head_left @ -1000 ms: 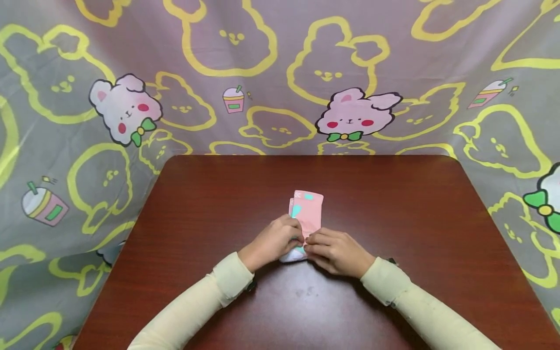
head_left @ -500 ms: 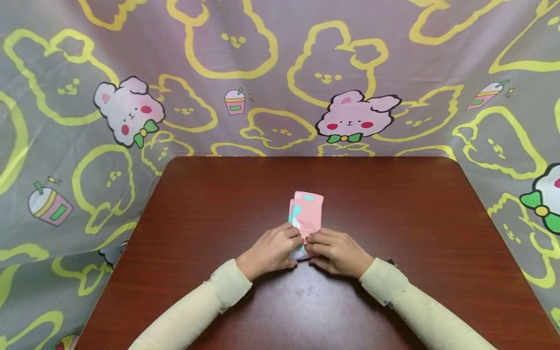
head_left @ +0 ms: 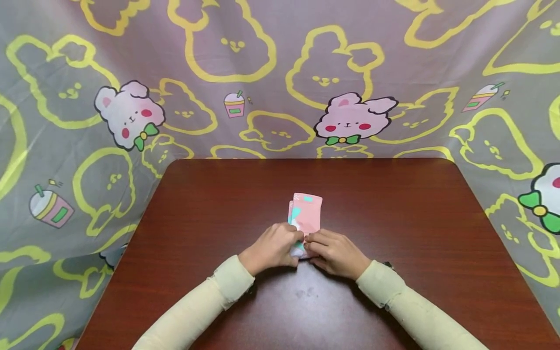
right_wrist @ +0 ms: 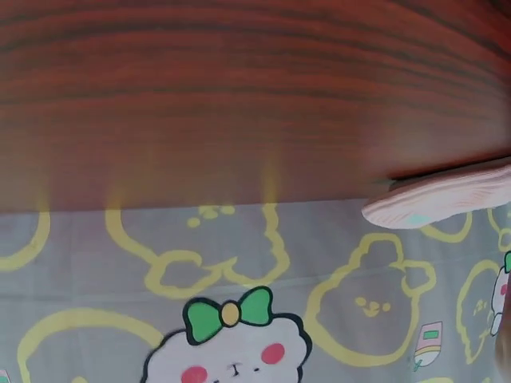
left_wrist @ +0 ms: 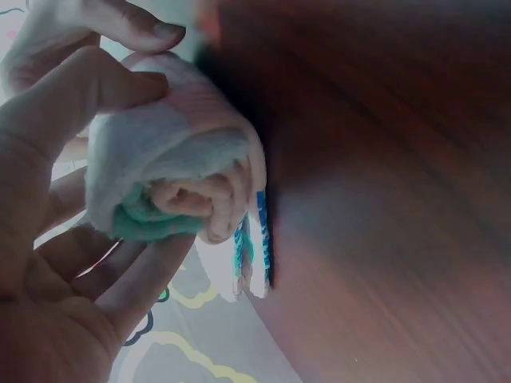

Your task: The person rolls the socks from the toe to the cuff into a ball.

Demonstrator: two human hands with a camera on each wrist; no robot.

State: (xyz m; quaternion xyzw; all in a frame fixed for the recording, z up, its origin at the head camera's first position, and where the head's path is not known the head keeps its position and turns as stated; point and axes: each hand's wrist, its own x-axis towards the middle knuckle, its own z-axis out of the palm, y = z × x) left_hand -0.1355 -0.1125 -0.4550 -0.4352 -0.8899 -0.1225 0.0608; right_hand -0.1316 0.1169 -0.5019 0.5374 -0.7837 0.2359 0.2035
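Observation:
A pair of pink socks (head_left: 308, 214) with white and mint-green patches lies near the middle of the table, one stacked over the other, cuffs pointing away from me. Their near end is rolled up; the left wrist view shows the spiral end of the sock roll (left_wrist: 184, 191). My left hand (head_left: 273, 245) grips the roll from the left, thumb on the near side and fingers curled over it. From the other side my right hand (head_left: 337, 250) holds the roll, fingertips close to the left ones. In the right wrist view only the flat cuff end (right_wrist: 439, 198) shows.
The socks lie on a dark red-brown wooden table (head_left: 210, 204) with rounded far corners. A grey curtain (head_left: 280, 63) printed with yellow outlines and white rabbits hangs around its back and sides.
My left hand has shifted slightly toward me, and its thumb has come round to the near side of the roll. The right hand stays almost in place on the socks.

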